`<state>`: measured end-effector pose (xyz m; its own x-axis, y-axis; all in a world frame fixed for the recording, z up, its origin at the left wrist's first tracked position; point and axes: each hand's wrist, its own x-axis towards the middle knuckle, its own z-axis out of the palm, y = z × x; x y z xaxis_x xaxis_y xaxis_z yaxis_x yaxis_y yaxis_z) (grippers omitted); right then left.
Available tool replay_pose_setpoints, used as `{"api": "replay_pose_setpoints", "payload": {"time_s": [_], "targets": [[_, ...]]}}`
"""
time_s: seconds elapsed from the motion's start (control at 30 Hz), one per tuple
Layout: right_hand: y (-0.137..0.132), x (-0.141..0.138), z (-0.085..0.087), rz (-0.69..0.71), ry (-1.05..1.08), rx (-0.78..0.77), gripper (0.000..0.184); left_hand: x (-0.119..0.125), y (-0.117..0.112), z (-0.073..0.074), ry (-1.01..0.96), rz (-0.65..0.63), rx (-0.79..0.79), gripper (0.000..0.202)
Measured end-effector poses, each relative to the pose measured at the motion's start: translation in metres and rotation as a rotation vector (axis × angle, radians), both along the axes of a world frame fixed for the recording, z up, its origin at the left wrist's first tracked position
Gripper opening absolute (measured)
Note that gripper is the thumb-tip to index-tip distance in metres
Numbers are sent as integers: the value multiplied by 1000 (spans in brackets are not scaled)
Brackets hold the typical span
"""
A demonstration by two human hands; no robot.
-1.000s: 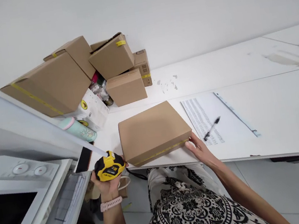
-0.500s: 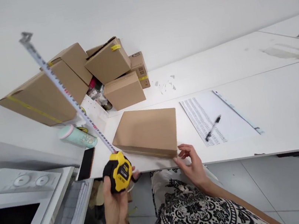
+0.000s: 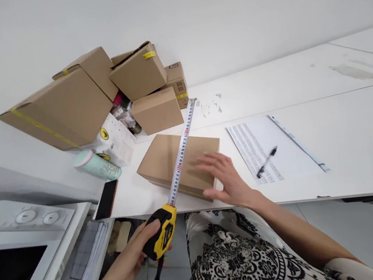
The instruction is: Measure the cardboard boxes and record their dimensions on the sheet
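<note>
My left hand (image 3: 141, 245) is closed around a yellow and black tape measure (image 3: 162, 233), held at the front edge of the table. Its extended blade (image 3: 179, 159) slants up and to the right, across a flat closed cardboard box (image 3: 156, 156). The metal hook at the blade's end shows near the small boxes at the back. Whether the blade touches the box top I cannot tell. My right hand (image 3: 225, 178) is open, fingers spread over the right front part of that box. A black wrist strap hangs from the tape measure.
Several cardboard boxes (image 3: 138, 74) are stacked at the back left. Beside them stand a mint bottle (image 3: 97, 165) and a white carton (image 3: 120, 140); a phone (image 3: 107, 199) lies near the left edge. On the right, a pen (image 3: 267, 162) rests on printed sheets (image 3: 286, 153).
The tape blade has swung from the upper left to the right, now crossing the box. My right hand has moved from the box's front corner up over its top, fingers spreading.
</note>
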<state>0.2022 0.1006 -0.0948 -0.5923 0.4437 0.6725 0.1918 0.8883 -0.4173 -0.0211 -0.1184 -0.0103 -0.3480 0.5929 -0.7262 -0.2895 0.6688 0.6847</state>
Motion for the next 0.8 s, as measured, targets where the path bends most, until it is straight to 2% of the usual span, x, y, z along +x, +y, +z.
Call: {"api": "replay_pose_setpoints", "payload": {"time_s": [0.07,0.13,0.23,0.37,0.43,0.5,0.6,0.7,0.8], "targets": [[-6,-1,-4,72,-91,88,57,-6,2,7,-4,-37,-63,72],[-6,1,-9,41,-114,125,49,-9,2,12,-20,-94,-103,73],[4,10,-10,-9,-107,64,41,-12,-2,19,8,-189,-159,77],[28,24,12,-5,-64,-95,27,-16,-9,29,64,-265,-180,80],[45,24,27,-61,-43,-146,28,-15,-8,34,88,-285,-168,79],[67,16,39,-119,-58,-163,34,-13,-5,39,93,-312,-163,79],[101,-8,48,-107,-147,-195,44,-5,1,48,80,-357,-186,84],[123,-34,48,-50,-252,-228,49,1,5,53,116,-367,-207,86],[130,-49,45,-29,-364,-280,50,1,1,53,113,-397,-227,82]]}}
